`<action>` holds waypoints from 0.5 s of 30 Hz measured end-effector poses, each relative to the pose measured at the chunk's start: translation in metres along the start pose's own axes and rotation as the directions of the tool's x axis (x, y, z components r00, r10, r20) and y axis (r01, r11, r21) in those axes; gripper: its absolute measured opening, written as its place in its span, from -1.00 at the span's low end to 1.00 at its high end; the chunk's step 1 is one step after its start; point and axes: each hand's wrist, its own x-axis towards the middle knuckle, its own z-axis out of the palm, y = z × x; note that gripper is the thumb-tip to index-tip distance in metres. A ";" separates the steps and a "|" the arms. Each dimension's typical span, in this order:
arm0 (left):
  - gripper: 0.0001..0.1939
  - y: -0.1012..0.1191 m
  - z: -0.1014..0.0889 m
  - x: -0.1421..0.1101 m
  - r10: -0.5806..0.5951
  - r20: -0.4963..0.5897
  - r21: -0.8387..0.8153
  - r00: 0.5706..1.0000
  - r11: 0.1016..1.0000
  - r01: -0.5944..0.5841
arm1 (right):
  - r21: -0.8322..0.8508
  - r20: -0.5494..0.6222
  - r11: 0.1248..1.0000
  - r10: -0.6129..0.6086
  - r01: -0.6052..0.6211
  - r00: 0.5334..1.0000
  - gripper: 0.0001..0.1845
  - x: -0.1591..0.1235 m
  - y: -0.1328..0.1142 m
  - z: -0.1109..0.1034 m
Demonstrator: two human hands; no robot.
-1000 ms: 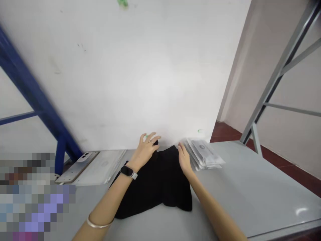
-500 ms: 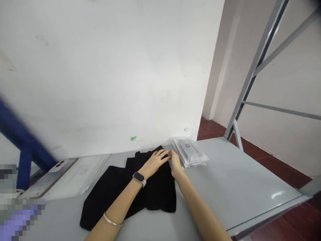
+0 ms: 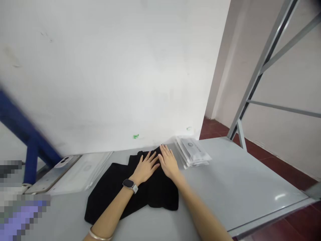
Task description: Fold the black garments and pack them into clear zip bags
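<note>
A black cloth garment [image 3: 160,190] lies spread on the grey table, partly covered by my hands and left forearm. My left hand [image 3: 145,168] rests palm down on its middle, fingers spread. Beside it, my right hand [image 3: 170,163] lies flat on the upper right part of the fabric, fingers stretched out toward the wall. Both hands touch the cloth without gripping it. On the left wrist are a watch [image 3: 130,185] and, further down the arm, a bangle [image 3: 100,236].
To the right of the cloth sits a stack of filled clear packets [image 3: 194,152]. Flat clear bags [image 3: 77,172] lie at left, beside a phone [image 3: 54,174]. A white wall [image 3: 120,73] stands behind the grey table [image 3: 225,187]. A blue metal frame [image 3: 30,140] rises at left.
My hands were together at the cloth's upper right, fingertips meeting. Now they are apart and flat, the left moved left and down. The view has shifted slightly.
</note>
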 end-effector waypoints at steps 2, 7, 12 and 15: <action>-0.48 -0.002 0.002 0.000 -0.001 0.021 -0.027 1.000 1.000 0.002 | -0.183 0.105 0.978 -0.081 0.100 0.991 -0.40 -0.004 0.001 0.007; -0.57 -0.011 -0.021 -0.009 -0.097 -0.173 -0.069 0.980 0.994 0.086 | -0.333 0.204 0.936 -0.050 0.117 0.978 -0.35 -0.009 0.010 0.016; -0.62 -0.024 -0.053 -0.029 -0.553 -0.149 -0.186 0.820 0.830 0.527 | -0.367 0.212 0.920 -0.058 0.134 0.975 -0.32 -0.007 0.012 0.017; -0.54 -0.028 -0.055 -0.034 -0.634 0.025 -0.211 0.773 0.752 0.624 | -0.396 0.200 0.909 -0.057 0.134 0.978 -0.32 -0.008 0.011 0.018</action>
